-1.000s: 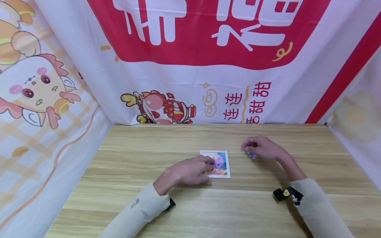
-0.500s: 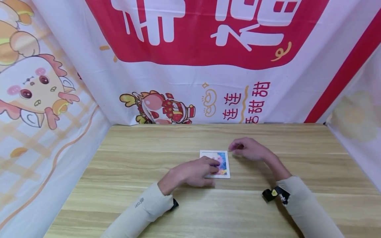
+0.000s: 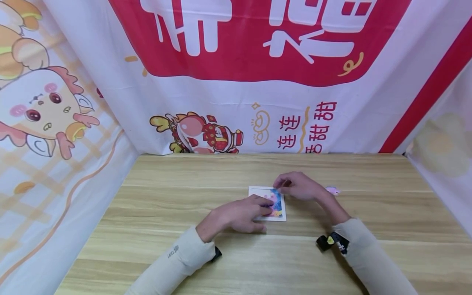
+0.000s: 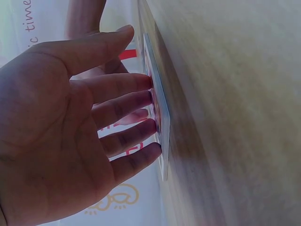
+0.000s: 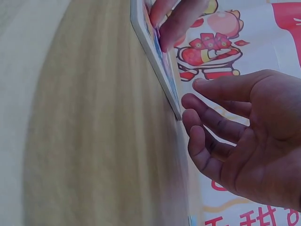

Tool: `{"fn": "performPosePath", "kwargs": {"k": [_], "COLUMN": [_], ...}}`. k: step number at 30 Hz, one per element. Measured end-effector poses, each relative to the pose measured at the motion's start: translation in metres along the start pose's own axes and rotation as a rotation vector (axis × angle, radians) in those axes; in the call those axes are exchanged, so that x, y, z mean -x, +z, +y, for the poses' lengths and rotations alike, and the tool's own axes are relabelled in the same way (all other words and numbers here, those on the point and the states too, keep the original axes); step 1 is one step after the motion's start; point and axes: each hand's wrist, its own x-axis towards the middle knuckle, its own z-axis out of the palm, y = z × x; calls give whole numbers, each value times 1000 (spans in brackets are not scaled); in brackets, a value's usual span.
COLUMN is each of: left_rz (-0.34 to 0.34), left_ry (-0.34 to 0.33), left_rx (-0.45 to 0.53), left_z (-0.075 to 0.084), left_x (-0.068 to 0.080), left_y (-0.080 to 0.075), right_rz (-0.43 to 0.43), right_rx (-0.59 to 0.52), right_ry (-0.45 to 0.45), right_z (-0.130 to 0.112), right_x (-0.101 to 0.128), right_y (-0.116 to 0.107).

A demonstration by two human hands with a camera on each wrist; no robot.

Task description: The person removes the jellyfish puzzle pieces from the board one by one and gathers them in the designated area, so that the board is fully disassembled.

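Observation:
A small square picture puzzle in a white frame lies flat on the table, with blue, pink and yellow artwork. Across its left part reaches my left hand, fingers extended. In the left wrist view, the fingertips press on the puzzle's face and the thumb stays off it. My right hand hovers at the far right corner. Seen from the right wrist, its fingers are loosely bent beside the frame's corner, with nothing visible between thumb and forefinger.
A small pink and purple piece lies on the wood-grain table behind the right forearm. A bit of blue shows at the lower edge of the right wrist view. Printed cloth hangs along the back and sides.
My right hand has moved left from the loose pieces to the puzzle's far corner, uncovering the pink piece. The left hand has slid slightly right over the puzzle.

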Motion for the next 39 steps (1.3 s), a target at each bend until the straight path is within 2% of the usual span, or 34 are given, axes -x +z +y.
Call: {"fn": "performPosePath", "kwargs": {"k": [8, 14, 23, 29, 39], "left_rz": [-3, -3, -5, -5, -5], "left_ry": [4, 1, -3, 1, -3], "left_rx": [-2, 2, -5, 2, 13], "left_z": [-1, 0, 0, -1, -1], "left_x": [0, 1, 0, -1, -1], "left_y": [-1, -1, 0, 1, 1], "right_rz": [17, 38, 0, -51, -33], "right_rx": [10, 58, 120, 105, 93], "right_ry": [24, 47, 64, 106, 115], "right_z": [-1, -7, -14, -15, -17], "right_x": [1, 1, -6, -11, -7], "right_y": [6, 10, 12, 10, 11]}}
